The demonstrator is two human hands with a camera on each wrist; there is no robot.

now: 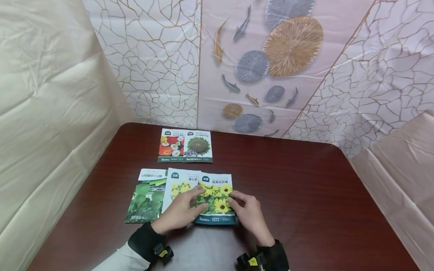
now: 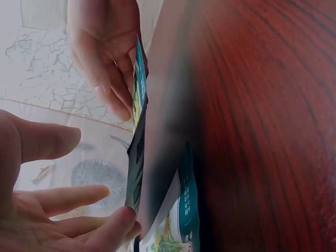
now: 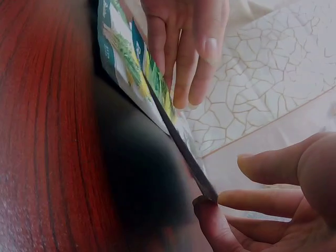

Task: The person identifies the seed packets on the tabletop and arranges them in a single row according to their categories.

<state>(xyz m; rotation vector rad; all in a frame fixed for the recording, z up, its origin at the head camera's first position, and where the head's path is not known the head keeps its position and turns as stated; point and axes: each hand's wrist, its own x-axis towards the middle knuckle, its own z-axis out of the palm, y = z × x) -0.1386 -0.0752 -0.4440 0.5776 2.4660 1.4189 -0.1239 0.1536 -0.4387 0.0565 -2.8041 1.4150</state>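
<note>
A seed packet with yellow sunflower-like blooms (image 1: 220, 206) lies between the hands, its edges slightly raised in the wrist views. My left hand (image 1: 179, 211) touches its left side, thumb and index finger apart over the print. At the right edge, my right hand (image 1: 251, 214) touches it with relaxed fingers, its thumb apart from the others in the right wrist view. Partly beneath the left hand, a white packet with small yellow flowers (image 1: 174, 184) overlaps the sunflower packet's left side. Left of that lies a green packet (image 1: 144, 199), its printing upside down.
Farther back, a red-and-white flower packet (image 1: 171, 146) and a packet with one big sunflower head (image 1: 198, 146) lie side by side. They rest on a dark red-brown wooden table (image 1: 298, 188). Patterned cloth (image 1: 162, 56) hangs behind it, and pale cloth at both sides.
</note>
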